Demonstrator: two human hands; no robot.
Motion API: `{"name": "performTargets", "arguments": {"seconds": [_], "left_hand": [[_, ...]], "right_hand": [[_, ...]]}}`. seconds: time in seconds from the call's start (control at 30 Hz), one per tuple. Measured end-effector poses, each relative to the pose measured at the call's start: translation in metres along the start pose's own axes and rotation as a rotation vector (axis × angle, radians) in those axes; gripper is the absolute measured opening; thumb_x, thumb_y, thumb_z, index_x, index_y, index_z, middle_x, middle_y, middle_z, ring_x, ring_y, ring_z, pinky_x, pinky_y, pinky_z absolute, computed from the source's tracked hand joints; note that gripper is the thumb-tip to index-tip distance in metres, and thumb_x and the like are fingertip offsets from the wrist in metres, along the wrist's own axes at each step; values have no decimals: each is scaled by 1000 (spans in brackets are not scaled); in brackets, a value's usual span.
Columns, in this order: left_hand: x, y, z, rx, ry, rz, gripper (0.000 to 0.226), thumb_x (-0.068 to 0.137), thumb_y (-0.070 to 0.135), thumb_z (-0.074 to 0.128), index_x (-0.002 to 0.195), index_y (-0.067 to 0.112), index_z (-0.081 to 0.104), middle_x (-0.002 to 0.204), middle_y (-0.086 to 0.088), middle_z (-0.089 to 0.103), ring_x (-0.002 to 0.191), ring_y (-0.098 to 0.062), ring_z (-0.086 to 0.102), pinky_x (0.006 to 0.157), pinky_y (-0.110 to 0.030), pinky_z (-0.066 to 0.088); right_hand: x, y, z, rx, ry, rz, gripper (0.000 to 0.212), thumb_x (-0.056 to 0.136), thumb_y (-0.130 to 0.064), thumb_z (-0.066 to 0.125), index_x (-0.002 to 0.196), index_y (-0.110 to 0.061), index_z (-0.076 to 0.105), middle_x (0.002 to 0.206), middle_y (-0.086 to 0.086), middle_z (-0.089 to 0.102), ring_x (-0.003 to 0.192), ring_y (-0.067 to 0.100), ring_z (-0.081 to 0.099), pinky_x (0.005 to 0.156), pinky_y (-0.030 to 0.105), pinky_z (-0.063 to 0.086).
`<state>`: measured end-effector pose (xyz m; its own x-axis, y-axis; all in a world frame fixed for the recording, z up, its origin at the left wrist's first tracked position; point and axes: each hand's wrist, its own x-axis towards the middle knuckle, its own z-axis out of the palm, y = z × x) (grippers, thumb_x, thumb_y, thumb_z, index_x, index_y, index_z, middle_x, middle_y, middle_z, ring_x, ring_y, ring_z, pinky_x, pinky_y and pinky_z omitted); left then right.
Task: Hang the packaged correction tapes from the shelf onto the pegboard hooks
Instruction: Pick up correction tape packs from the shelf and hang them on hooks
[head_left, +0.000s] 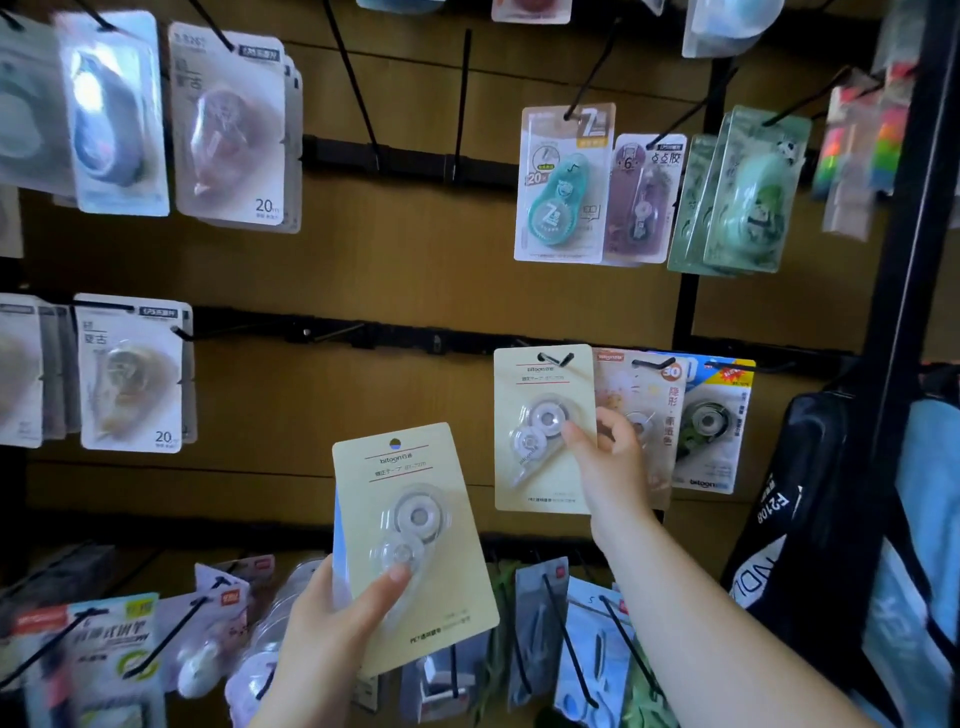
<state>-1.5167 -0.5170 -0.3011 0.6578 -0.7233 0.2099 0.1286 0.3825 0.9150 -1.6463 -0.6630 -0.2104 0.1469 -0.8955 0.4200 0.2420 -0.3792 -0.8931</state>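
My left hand (332, 618) grips a small stack of cream-carded correction tape packs (415, 540), thumb on the front blister, held below the middle of the pegboard. My right hand (608, 447) pinches the right edge of another identical cream pack (540, 415). That pack's hang hole sits on a black hook (556, 358) of the middle rail. It hangs upright, just left of an orange-marked pack (649, 410).
Bare black hooks (337, 332) stick out along the middle rail and on the upper rail (363, 104). Other packs hang at upper left, upper right (561, 182) and along the bottom row. A black frame post (914, 260) and a dark bag (795, 493) stand at right.
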Motion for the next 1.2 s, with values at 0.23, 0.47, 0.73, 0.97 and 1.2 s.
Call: {"name": "performTargets", "arguments": {"seconds": [0.23,0.47,0.73,0.97,1.2], "left_hand": [[13,-3,-8,73,35,32,58,23,45,71,77,23,65,70,4,74,84,-28,66,84,-46,50],[13,-6,-5,28,-24,13,64,26,43,73,86,22,65,88,-8,73,87,-31,67,71,-39,52],[6,-5,7,7,-77,18,55,35,41,74,87,25,65,81,-1,76,83,-25,69,73,-41,54],[-3,-2,26,-6,-129,40,38,55,26,68,93,23,62,81,1,75,75,-16,70,57,-27,55],[-7,-1,32,-23,-204,46,59,36,38,75,93,23,63,87,0,76,75,-18,72,57,-27,58]], "right_hand": [[40,21,28,-59,127,-14,30,86,-12,58,116,-9,52,110,10,60,93,21,55,71,26,43],[35,34,32,-230,84,15,43,90,-17,53,130,-7,42,125,10,56,106,22,54,88,33,45],[-36,19,3,-172,-144,36,33,94,-22,46,125,-11,50,113,-8,54,108,7,48,76,8,37],[-57,12,-12,-158,-393,82,15,86,-7,58,81,-21,59,80,-6,62,73,2,57,53,-1,43],[-57,5,-13,-31,-401,161,15,87,-6,56,81,-19,59,75,-4,63,60,2,61,51,9,46]]}}
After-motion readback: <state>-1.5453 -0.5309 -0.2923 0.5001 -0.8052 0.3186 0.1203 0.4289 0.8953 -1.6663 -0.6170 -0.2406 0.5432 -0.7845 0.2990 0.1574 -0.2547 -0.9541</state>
